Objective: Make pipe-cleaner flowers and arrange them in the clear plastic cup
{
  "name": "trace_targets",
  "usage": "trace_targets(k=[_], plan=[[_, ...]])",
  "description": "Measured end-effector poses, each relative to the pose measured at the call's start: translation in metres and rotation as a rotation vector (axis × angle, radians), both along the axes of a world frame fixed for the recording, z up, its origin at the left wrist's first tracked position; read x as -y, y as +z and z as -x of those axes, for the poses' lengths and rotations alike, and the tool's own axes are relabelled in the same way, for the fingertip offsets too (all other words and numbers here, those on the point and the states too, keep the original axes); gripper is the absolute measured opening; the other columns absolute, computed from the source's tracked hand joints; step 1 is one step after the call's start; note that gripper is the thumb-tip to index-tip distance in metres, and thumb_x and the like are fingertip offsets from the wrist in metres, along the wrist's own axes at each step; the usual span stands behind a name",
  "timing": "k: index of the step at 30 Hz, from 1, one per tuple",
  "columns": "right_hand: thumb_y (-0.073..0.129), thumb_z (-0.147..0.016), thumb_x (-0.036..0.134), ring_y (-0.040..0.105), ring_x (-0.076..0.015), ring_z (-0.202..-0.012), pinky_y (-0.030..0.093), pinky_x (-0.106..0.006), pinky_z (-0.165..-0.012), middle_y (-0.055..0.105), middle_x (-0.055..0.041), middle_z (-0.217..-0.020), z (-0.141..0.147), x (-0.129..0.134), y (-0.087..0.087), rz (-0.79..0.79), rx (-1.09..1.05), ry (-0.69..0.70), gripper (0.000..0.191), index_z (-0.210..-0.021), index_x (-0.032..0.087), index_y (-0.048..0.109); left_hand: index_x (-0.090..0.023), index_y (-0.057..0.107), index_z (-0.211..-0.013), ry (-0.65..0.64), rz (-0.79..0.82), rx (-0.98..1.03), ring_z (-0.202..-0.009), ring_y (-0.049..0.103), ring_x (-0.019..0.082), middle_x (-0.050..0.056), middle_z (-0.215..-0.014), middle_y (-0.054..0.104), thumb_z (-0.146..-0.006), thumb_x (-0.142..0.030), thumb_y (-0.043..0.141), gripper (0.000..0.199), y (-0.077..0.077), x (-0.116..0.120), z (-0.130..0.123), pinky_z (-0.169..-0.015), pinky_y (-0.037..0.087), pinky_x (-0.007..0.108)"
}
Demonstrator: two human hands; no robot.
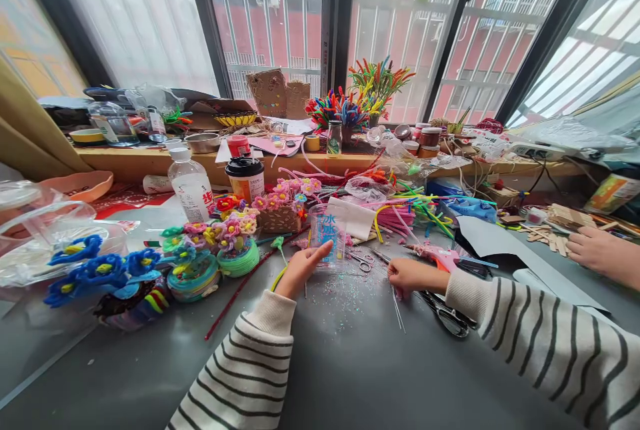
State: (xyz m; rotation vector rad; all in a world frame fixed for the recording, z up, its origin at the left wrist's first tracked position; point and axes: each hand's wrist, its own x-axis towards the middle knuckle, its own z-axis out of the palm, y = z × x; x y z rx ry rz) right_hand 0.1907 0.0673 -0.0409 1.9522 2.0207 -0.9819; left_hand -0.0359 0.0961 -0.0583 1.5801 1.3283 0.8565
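Observation:
My left hand (304,269) is closed beside a clear plastic cup with blue lettering (327,237), its thumb pointing toward the cup; what its fingers hold, if anything, is hidden. My right hand (407,277) is curled round thin wires (398,310) that stick out below it toward me. Small scissors (361,262) lie between the hands, just right of the cup. Larger black-handled scissors (453,320) rest under my right wrist. Glitter (340,297) is scattered on the grey table (345,377) in front of the cup.
Fuzzy blue flowers (103,267) and pink flowers (243,223) stand at left, near a water bottle (190,183) and a lidded paper cup (245,178). Pipe cleaners (395,217) lie behind. Another person's hand (600,250) is over wooden sticks (547,240) at right. A glue gun (443,257) lies nearby.

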Motion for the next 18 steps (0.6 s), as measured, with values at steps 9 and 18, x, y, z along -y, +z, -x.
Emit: trace_targets(k=[9,18], plan=[[0.033,-0.079,0.013,0.05,-0.0079,-0.042,0.038,-0.017,-0.046,0.055,0.0011,-0.051,-0.011,0.005,-0.003,-0.006,-0.127,-0.075,0.023,-0.079,0.013,0.056,-0.013,0.067,-0.071,0.11,-0.108,0.045,-0.081,0.058,0.029,0.01,-0.076,0.064,-0.062,-0.059,0.055,0.048,-0.004,-0.001,0.001,-0.076,0.043,0.041],[0.037,-0.082,0.021,0.05,-0.0107,-0.046,0.037,-0.022,-0.047,0.055,-0.0026,-0.057,-0.01,0.005,-0.01,-0.082,0.021,-0.074,0.023,-0.08,0.012,0.058,-0.022,0.066,-0.084,-0.278,-0.412,-0.161,-0.097,0.055,0.027,0.009,-0.101,0.063,-0.057,-0.047,0.066,0.036,0.007,0.006,0.008,-0.086,0.04,0.035]])
